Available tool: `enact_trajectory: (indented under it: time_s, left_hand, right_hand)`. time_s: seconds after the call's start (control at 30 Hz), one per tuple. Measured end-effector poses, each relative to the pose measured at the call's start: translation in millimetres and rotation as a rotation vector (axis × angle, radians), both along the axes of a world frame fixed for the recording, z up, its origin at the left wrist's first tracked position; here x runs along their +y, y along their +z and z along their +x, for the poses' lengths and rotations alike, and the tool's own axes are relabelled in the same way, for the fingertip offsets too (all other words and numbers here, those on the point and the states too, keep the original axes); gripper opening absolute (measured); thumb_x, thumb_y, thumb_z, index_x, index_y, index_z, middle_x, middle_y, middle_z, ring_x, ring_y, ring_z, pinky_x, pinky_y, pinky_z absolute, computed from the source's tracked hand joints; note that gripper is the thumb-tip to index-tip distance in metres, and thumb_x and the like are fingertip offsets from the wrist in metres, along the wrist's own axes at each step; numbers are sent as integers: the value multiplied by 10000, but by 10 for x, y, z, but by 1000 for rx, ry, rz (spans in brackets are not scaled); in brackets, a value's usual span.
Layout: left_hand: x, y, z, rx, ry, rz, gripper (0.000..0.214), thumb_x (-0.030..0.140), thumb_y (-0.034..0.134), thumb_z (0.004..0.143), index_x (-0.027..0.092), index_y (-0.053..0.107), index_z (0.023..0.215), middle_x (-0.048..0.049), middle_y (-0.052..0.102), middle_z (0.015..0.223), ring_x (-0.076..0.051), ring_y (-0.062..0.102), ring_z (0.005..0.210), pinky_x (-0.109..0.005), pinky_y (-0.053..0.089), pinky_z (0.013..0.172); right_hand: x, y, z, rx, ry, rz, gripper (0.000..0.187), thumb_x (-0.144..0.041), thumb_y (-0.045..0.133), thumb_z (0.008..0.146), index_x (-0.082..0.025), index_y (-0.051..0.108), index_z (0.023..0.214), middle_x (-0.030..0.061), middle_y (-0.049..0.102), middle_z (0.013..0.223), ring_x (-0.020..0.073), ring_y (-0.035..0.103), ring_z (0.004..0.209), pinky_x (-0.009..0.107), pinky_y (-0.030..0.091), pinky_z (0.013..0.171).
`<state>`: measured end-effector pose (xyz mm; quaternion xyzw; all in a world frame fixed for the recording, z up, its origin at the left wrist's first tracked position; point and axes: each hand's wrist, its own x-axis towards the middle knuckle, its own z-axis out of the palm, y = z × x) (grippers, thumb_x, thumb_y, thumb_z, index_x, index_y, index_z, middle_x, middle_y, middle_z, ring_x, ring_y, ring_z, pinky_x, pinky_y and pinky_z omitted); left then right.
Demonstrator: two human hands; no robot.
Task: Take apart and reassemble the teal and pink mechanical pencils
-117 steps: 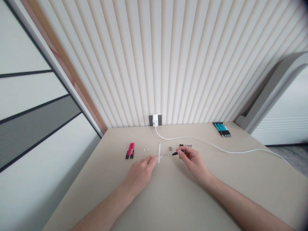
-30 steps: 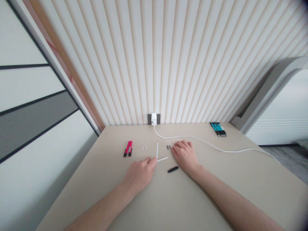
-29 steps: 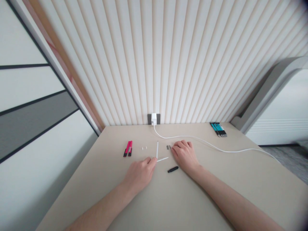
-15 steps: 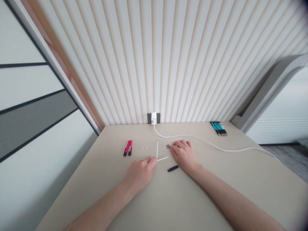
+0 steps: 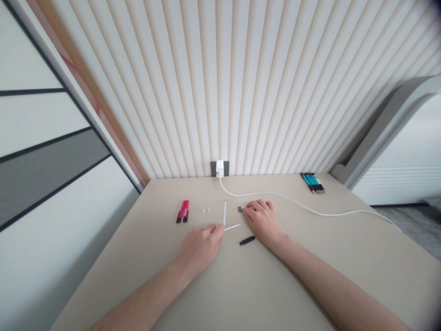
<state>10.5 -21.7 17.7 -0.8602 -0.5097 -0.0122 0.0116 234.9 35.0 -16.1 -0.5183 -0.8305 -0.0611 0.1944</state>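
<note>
Basically both grips are loose and empty; the left hand (image 5: 199,252) rests just left of the thin white tube (image 5: 224,213); the right hand (image 5: 262,221) sits just right of it, fingertips beside a small grey part (image 5: 239,209).

Head view, facing forward, down over left hand (image 5: 199,251), right hand (image 5: 261,222), toward ribbed wall (image 5: 220,92).
</note>
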Motion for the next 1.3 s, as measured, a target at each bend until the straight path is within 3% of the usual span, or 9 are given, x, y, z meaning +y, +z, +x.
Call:
enact_trajectory:
  time_s: [0.2,0.37,0.57,0.67,0.87,1.1,1.3]
  left_hand:
    - [4,-4,-2,12,1,1,231,224,341,998,213,568,1044,-42,689,874,-227,696,727,-286,466,561]
    - [-3,10,1,5,13,-7,238,223,336,1000,218,569,1051,-45,692,880,-220,697,743,-278,467,582]
    - [-4,25,15,7,27,-28,238,212,337,995,219,573,1033,-46,693,890,-215,696,744,-275,463,577]
    - [-1,24,12,9,31,-33,243,214,334,996,221,572,1045,-46,694,895,-214,697,751,-272,458,580]
    - [3,19,10,14,32,-46,240,217,333,998,222,568,1044,-47,694,893,-211,697,760,-266,450,588]
    - [3,7,4,-4,23,-41,230,210,339,993,221,565,1038,-44,696,905,-228,699,769,-289,460,586]
    - [0,-7,2,2,22,-17,233,211,334,996,221,562,1038,-37,694,884,-226,699,745,-289,456,573]
  right_hand:
    - [-48,76,31,50,30,-20,183,-218,539,961,-241,716,920,52,691,1023,222,533,970,377,308,837]
    - [-234,242,129,88,213,-127,238,-265,469,993,-221,703,995,65,683,952,207,550,919,354,338,823]
    - [-388,388,183,-7,325,-299,212,-411,608,917,-262,696,1039,37,668,934,219,574,936,365,344,855]
    - [-394,427,196,-42,316,-355,181,-333,669,883,-262,692,1048,41,666,970,222,592,948,364,346,852]
    - [-329,431,219,-16,279,-411,110,-240,598,926,-245,707,940,27,690,911,209,627,922,340,373,814]
    - [-171,275,290,285,107,-333,207,-299,551,929,-220,681,1071,47,702,900,206,631,828,322,448,772]
    - [-56,228,363,515,24,-273,259,-338,503,930,-212,694,1051,50,694,893,190,611,757,313,458,707]
